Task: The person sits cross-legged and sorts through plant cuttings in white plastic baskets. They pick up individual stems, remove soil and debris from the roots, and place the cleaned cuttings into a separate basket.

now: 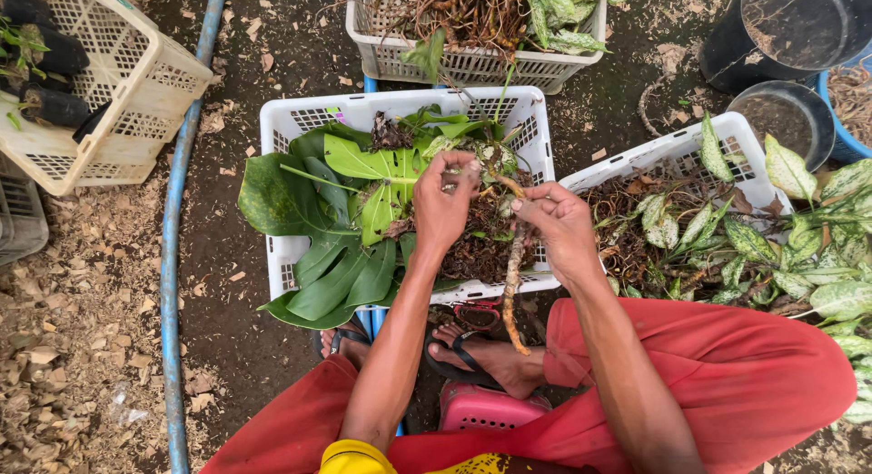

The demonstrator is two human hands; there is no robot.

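Bare dirt ground (254, 347) all around, littered with dry leaves, and a blue hose (171, 256) running down the left side. Centre frame sits a white plastic crate (300, 120) stuffed with big dark-green split leaves (336, 256) and a tangle of roots. Right above it, the left hand (442, 206) has its fingers pinched tight on the top of a plant cutting (495, 179), up by the pale mottled leaf. The right hand (561, 229) is just beside it, fingers closed around the same cutting lower down, and a long brown root (513, 292) dangles from there past the crate's near edge toward the sandalled feet (481, 356). Red trousers (727, 365) fill the bottom right. To the right, a second white crate (672, 152) holds speckled green-and-white leaves (817, 256). Another crate (472, 65) of roots stands behind, a cream basket (136, 93) with black nursery pots at upper left, and dark buckets (781, 29) at upper right.
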